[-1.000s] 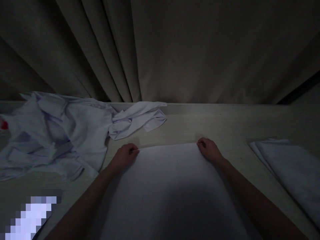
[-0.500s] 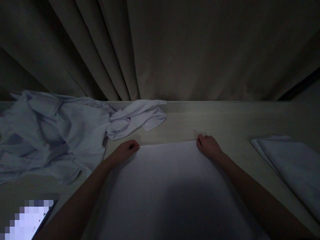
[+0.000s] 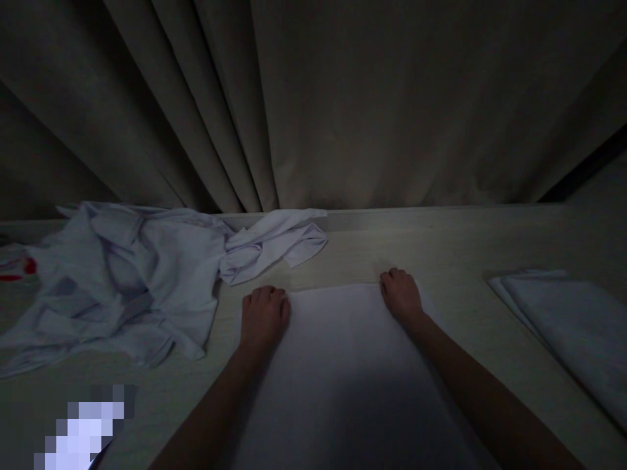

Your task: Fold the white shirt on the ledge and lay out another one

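Two bare hands, one white cloth between them, one crumpled heap of pale fabric, one folded bundle and one curtain are visible in dim light. The white cloth [image 3: 337,346] lies spread on the pale surface [image 3: 441,251], its far edge running nearly straight from hand to hand and its near part passing out of view below; a broad shadow falls over its lower middle. The left hand [image 3: 264,316] rests, back upward, at the far left of this edge, fingers bent together and touching the fabric. The right hand [image 3: 400,294] rests likewise at the far right, its fingers curled at the edge; a little cloth shows outside it. Neither hand is spread wide; whether either pinches the fabric or merely presses it cannot be told, the fingertips being hidden or too dark. To the left lies the crumpled heap [image 3: 142,274], its number of pieces uncertain; to the right, the folded bundle [image 3: 573,326], with layered edges. One small red-marked item [image 3: 29,266] adjoins the heap. One bright, pixelated object [image 3: 83,427] occupies the lower left. The curtain [image 3: 343,98] hangs behind.
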A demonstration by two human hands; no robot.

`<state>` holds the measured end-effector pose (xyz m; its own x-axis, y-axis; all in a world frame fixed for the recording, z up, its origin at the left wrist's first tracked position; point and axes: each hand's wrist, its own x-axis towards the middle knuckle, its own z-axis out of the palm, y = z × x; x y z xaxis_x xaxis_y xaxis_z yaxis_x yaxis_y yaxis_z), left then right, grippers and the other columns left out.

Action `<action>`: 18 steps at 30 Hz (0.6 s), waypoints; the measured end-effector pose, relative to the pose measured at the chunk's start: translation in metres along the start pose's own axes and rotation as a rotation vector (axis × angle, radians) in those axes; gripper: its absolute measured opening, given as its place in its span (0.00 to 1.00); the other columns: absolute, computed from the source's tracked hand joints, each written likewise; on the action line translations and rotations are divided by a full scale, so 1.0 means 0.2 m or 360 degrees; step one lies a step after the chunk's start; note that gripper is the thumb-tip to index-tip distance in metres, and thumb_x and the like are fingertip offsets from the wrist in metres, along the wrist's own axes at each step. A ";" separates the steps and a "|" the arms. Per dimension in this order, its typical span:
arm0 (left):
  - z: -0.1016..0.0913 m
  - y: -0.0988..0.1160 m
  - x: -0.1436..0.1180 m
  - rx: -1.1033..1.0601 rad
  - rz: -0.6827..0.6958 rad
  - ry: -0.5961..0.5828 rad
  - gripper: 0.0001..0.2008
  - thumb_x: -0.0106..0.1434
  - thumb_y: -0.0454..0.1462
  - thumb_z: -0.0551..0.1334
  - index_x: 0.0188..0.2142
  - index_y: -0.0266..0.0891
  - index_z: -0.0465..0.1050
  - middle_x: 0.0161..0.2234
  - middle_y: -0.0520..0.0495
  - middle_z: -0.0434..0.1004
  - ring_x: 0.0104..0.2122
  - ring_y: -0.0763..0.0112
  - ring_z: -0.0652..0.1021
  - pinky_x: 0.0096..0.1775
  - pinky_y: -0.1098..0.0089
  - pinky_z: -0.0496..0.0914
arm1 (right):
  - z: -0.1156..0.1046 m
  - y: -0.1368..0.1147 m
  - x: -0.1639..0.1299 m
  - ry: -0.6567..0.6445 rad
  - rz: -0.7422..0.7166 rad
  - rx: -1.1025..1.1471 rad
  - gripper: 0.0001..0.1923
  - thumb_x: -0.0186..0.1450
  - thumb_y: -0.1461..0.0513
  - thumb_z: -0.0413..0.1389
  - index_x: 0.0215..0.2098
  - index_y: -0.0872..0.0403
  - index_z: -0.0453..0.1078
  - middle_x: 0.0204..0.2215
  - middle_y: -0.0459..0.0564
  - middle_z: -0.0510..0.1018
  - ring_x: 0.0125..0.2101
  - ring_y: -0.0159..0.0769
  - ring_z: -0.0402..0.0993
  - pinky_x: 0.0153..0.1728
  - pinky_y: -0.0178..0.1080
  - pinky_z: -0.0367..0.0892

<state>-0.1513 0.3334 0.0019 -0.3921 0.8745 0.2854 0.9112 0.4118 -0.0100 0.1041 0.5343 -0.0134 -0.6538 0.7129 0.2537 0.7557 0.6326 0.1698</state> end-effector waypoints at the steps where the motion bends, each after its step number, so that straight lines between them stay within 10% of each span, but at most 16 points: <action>1: 0.00 0.02 -0.04 -0.0035 0.0019 -0.0011 0.17 0.65 0.42 0.47 0.44 0.40 0.71 0.45 0.40 0.74 0.46 0.56 0.72 0.46 0.55 0.63 | 0.01 0.00 -0.02 0.0023 -0.0017 0.0045 0.13 0.67 0.64 0.43 0.37 0.56 0.70 0.35 0.55 0.74 0.38 0.41 0.67 0.40 0.41 0.58; 12: 0.15 0.00 -0.18 0.0012 -0.0033 -0.0078 0.24 0.66 0.46 0.45 0.57 0.40 0.61 0.58 0.37 0.66 0.59 0.50 0.63 0.58 0.39 0.50 | 0.13 0.01 -0.20 0.0001 -0.0071 0.0347 0.24 0.68 0.54 0.43 0.54 0.60 0.65 0.52 0.60 0.71 0.52 0.46 0.64 0.55 0.47 0.55; 18: 0.18 -0.07 -0.16 0.0056 -0.0058 -0.0103 0.30 0.64 0.51 0.46 0.59 0.38 0.60 0.61 0.36 0.61 0.61 0.44 0.59 0.60 0.47 0.52 | 0.17 -0.01 -0.22 -0.0073 0.0015 0.0293 0.29 0.69 0.52 0.39 0.60 0.61 0.57 0.59 0.62 0.64 0.59 0.48 0.55 0.60 0.52 0.46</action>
<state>-0.1570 0.3093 -0.0408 -0.4333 0.8730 0.2238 0.8916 0.4515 -0.0350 0.1299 0.5110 -0.0578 -0.6510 0.7293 0.2103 0.7445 0.6676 -0.0105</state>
